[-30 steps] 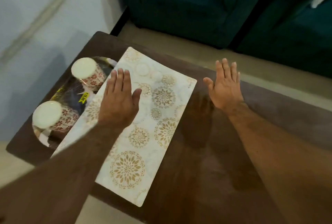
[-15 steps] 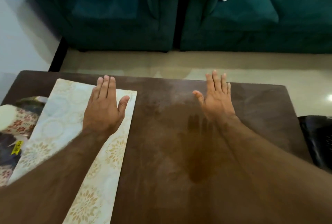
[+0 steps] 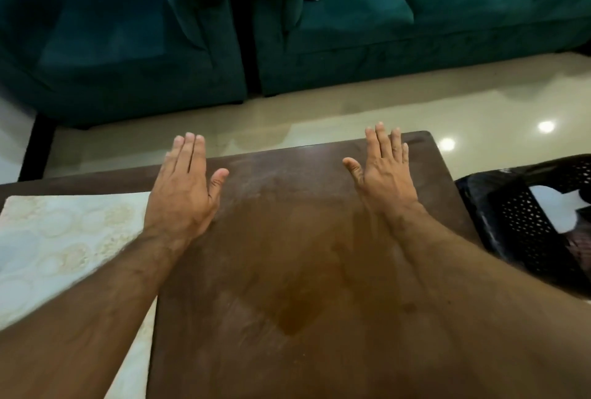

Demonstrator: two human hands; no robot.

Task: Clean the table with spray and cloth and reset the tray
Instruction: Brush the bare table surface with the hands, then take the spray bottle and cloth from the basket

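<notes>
Head view, tray (image 3: pixel 57 238) cut off, basket (image 3: pixel 524 226) cropped

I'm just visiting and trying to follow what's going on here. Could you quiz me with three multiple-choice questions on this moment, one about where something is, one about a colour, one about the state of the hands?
1. Where does the patterned mat lie on the table?
A. At its left side
B. At its right side
C. Across the middle

2. What colour are the sofas behind the table?
A. Red
B. Dark teal
C. Yellow

3. What are the left hand and right hand doing?
A. Both grip a cloth
B. One holds a spray bottle
C. Both are open, fingers straight, holding nothing

Answers:
1 A: the mat covers the table's left part, under the left forearm.
2 B: both seats are deep blue-green.
3 C: the fingers are extended and nothing is in either hand.
</notes>
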